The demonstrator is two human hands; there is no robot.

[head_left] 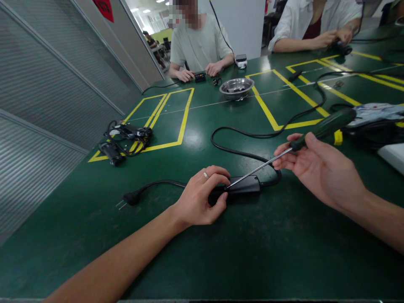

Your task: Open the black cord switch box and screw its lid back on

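My left hand [202, 198] presses down on a black power adapter [244, 185] lying on the green table [221, 252], fingers wrapped over its left end. My right hand [315, 164] grips a long screwdriver [318, 128] with a dark green handle. Its thin metal shaft slants down to the left, and the tip touches the adapter right beside my left fingertips. A black cable runs left from the adapter to a plug [131, 198], and another loops away toward the back right.
A metal bowl [236, 87] sits mid-table inside yellow tape lines. A bundle of black adapters and cables [126, 139] lies at the left. Two other people work at the far edge. A white box [393, 155] and a bag [375, 113] lie at right.
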